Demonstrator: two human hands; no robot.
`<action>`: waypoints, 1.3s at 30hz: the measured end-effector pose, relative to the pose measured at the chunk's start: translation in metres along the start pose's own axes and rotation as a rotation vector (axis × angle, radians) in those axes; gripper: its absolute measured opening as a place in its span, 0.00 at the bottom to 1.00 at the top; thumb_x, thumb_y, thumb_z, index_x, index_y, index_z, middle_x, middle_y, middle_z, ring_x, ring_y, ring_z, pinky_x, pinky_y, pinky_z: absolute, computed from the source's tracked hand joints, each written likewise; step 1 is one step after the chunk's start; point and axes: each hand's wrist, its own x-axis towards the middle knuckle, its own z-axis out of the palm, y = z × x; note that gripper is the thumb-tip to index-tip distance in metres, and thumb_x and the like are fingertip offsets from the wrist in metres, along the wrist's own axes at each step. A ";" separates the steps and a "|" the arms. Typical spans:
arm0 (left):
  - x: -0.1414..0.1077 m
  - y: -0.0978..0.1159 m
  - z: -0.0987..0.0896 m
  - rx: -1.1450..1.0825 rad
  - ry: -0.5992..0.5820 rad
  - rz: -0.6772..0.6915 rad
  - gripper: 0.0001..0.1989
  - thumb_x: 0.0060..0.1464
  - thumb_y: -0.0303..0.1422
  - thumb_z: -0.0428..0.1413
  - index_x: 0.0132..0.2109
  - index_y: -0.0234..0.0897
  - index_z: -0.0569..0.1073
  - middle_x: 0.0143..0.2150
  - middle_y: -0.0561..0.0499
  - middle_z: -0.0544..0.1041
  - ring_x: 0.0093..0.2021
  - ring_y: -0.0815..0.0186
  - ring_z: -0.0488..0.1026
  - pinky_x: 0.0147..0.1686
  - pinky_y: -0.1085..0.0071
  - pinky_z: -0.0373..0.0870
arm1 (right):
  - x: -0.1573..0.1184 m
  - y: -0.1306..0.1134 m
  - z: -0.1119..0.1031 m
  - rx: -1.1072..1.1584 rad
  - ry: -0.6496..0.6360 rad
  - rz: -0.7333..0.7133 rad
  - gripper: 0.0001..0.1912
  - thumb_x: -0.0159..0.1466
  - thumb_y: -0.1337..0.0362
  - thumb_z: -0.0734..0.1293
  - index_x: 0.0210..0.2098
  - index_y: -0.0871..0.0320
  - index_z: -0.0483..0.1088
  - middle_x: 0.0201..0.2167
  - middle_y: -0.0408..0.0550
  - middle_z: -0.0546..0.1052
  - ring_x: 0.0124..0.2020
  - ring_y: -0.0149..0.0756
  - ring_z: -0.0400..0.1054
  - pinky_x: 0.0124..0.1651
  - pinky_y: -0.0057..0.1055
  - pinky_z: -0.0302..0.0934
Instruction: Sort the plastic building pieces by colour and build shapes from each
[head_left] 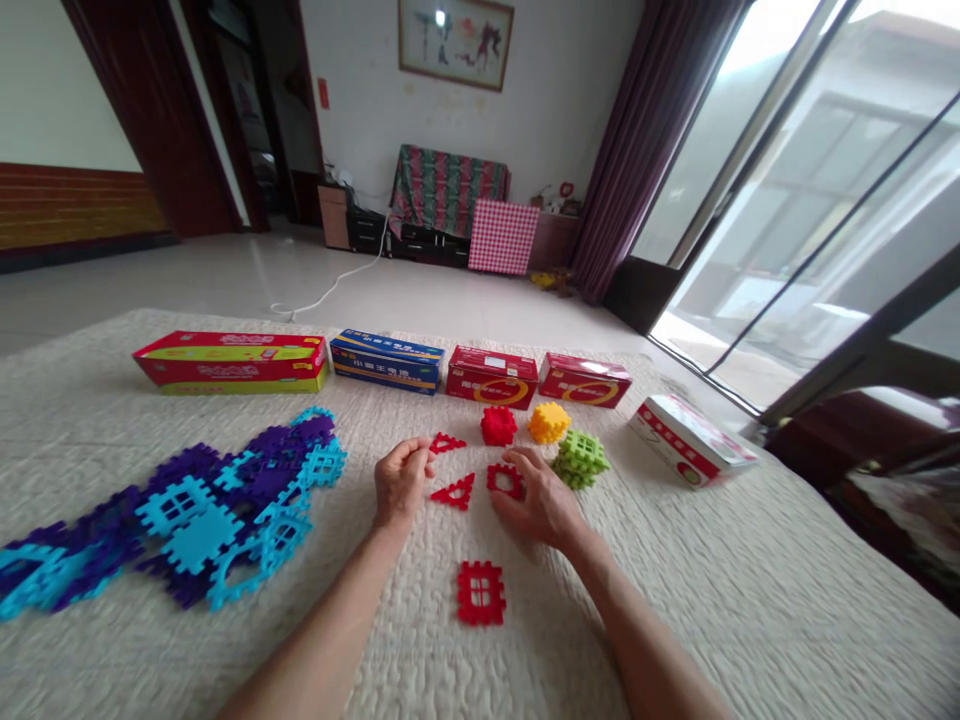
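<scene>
Layout is read as a clock face centred on the lower red triangle point(468, 490), with twelve pointing away from the person. This triangle lies flat on the cream quilted cloth point(420, 650), between the two hands and apart from both.

Left hand point(400, 485): at ten o'clock. Fingers drawn together, thumb against forefinger, pinching the near corner of the upper red triangle point(450, 448), which sits at twelve.

Right hand point(547, 500): at three to four o'clock. Fingers curved and moderately parted, thumb and forefinger at the edges of the red square frame point(493, 478), which sits at three. Whether the frame is lifted clear of the cloth cannot be told.

Remaining pieces: red window panel point(481, 592), flat, between five and six; red cube point(499, 426), one; yellow cube point(550, 423), two; green block point(583, 458), between two and three, just beyond the right hand. A heap of blue and purple pieces point(201, 538) spreads at nine, overlapping.

Cartons: red-and-lime box point(232, 365) at ten, blue box point(387, 362) at eleven, two red boxes point(493, 377) between twelve and two, white-and-red box point(694, 440) nearer three.
</scene>
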 end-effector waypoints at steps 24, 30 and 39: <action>0.000 0.001 -0.001 0.027 -0.034 0.009 0.13 0.45 0.35 0.55 0.37 0.34 0.77 0.26 0.53 0.75 0.21 0.72 0.68 0.23 0.76 0.65 | 0.023 -0.002 0.005 0.054 0.230 -0.147 0.21 0.58 0.67 0.65 0.52 0.58 0.65 0.52 0.54 0.69 0.54 0.43 0.62 0.56 0.41 0.58; 0.001 0.000 -0.002 0.051 -0.032 0.021 0.13 0.44 0.35 0.54 0.36 0.34 0.77 0.26 0.53 0.75 0.21 0.71 0.69 0.23 0.75 0.65 | 0.073 -0.004 -0.012 -0.044 0.195 -0.128 0.16 0.58 0.70 0.63 0.46 0.59 0.69 0.50 0.55 0.71 0.52 0.43 0.64 0.56 0.41 0.58; 0.002 -0.002 -0.002 0.046 -0.034 0.007 0.14 0.45 0.36 0.55 0.38 0.34 0.77 0.27 0.53 0.75 0.22 0.71 0.69 0.23 0.75 0.65 | 0.088 0.009 -0.013 -0.074 0.093 -0.096 0.22 0.54 0.72 0.63 0.49 0.60 0.68 0.51 0.55 0.70 0.52 0.43 0.63 0.55 0.39 0.59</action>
